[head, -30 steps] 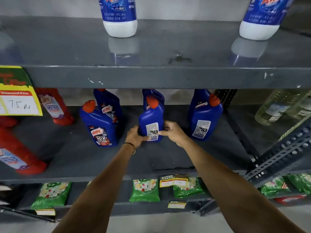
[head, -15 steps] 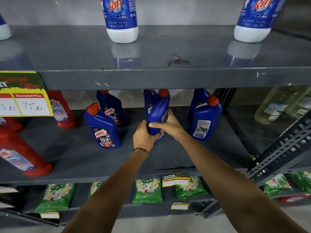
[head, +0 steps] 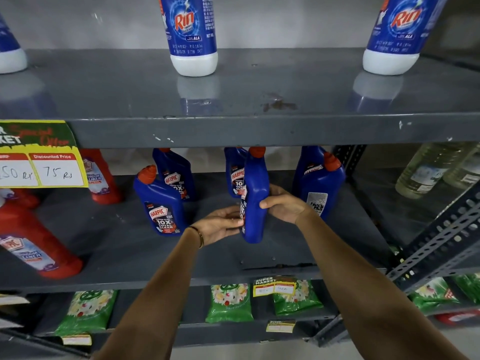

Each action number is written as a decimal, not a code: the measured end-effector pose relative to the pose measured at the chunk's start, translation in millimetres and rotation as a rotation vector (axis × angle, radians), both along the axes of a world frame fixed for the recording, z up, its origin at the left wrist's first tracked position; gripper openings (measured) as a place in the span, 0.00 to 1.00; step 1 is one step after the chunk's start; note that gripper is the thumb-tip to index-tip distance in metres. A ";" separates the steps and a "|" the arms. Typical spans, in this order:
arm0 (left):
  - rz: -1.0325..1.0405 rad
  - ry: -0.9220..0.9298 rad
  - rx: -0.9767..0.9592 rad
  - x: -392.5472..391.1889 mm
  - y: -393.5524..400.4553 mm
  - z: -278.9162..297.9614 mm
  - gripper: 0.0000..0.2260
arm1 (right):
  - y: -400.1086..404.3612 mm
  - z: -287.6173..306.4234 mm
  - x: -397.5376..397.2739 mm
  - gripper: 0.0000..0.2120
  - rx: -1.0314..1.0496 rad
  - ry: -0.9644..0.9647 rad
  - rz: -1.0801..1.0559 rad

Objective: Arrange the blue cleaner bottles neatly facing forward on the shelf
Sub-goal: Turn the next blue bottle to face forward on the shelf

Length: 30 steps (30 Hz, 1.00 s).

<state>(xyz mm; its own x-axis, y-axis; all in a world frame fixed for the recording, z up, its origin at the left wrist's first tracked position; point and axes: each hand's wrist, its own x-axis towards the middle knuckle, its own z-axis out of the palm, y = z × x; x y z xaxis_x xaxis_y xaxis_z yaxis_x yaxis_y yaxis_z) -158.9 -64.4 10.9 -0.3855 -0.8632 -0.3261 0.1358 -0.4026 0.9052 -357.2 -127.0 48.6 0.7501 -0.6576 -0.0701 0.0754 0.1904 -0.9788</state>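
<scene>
Both hands, left (head: 220, 224) and right (head: 283, 206), clasp a blue plastic cleaner bottle with an orange cap (head: 255, 201) mid-shelf, turned edge-on. Its front-left neighbour (head: 161, 206) faces forward; the right-hand bottle (head: 320, 188) shows its back label and needs turning.

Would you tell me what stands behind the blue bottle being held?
Behind the held bottle stands another blue Harpic bottle, its front label facing forward. The held bottle covers its right side and base, so how it rests cannot be seen.
</scene>
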 end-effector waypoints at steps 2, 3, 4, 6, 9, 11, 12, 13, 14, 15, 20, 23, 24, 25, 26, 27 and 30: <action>-0.026 -0.004 -0.020 -4.1 -1.5 1.8 0.21 | 0.6 0.9 -0.8 0.20 0.013 0.001 0.041; -0.024 -0.017 -0.019 -4.6 -2.6 2.5 0.21 | 0.5 1.4 -1.2 0.22 0.021 0.001 0.059; -0.013 -0.037 -0.015 -4.8 -3.7 2.8 0.20 | -0.1 1.5 -1.5 0.24 0.029 0.001 0.072; 0.034 -0.087 -0.013 -7.4 -6.1 1.7 0.21 | -2.3 0.2 -2.4 0.34 0.056 -0.022 0.056; 0.185 -0.181 -0.033 -17.7 -10.2 -3.8 0.24 | -5.5 -1.7 -1.6 0.36 0.094 -0.081 -0.039; 0.322 -0.247 -0.060 -25.2 -13.1 -9.0 0.27 | -8.5 -2.4 -0.8 0.28 0.078 -0.092 -0.115; 0.395 -0.281 -0.081 -28.3 -13.7 -10.9 0.27 | -10.3 -3.0 -0.9 0.25 0.069 -0.082 -0.149; 0.468 -0.331 -0.106 -30.6 -14.5 -12.6 0.28 | -12.0 -4.1 -1.3 0.23 0.063 -0.069 -0.174; 0.531 -0.405 -0.134 -31.9 -15.4 -14.2 0.28 | -13.2 -5.7 -1.9 0.22 0.059 -0.056 -0.190; 0.573 -0.488 -0.165 -32.7 -15.9 -15.4 0.29 | -13.9 -7.8 -2.2 0.22 0.058 -0.046 -0.200; 0.621 -0.754 -0.241 -35.8 -17.3 -19.1 0.33 | -12.6 -19.8 -3.2 0.24 0.099 -0.042 -0.256; 0.609 -0.814 -0.241 -38.4 -17.7 -21.3 0.34 | -10.0 -22.5 -3.3 0.24 0.127 -0.054 -0.282; 0.604 -0.813 -0.241 -39.3 -17.5 -22.4 0.34 | -9.5 -22.6 -3.3 0.24 0.130 -0.056 -0.281; 0.603 -0.808 -0.243 -39.9 -17.3 -23.1 0.34 | -9.2 -22.6 -3.0 0.24 0.129 -0.056 -0.275; 0.606 -0.802 -0.242 -40.4 -16.4 -24.1 0.34 | -8.6 -22.5 -2.6 0.23 0.127 -0.053 -0.268; 0.612 -0.794 -0.240 -40.4 -15.7 -25.0 0.34 | -7.8 -22.1 -2.0 0.23 0.126 -0.049 -0.263; 0.619 -0.778 -0.245 -40.4 -13.8 -26.9 0.33 | -5.2 -21.9 -1.2 0.23 0.133 -0.047 -0.278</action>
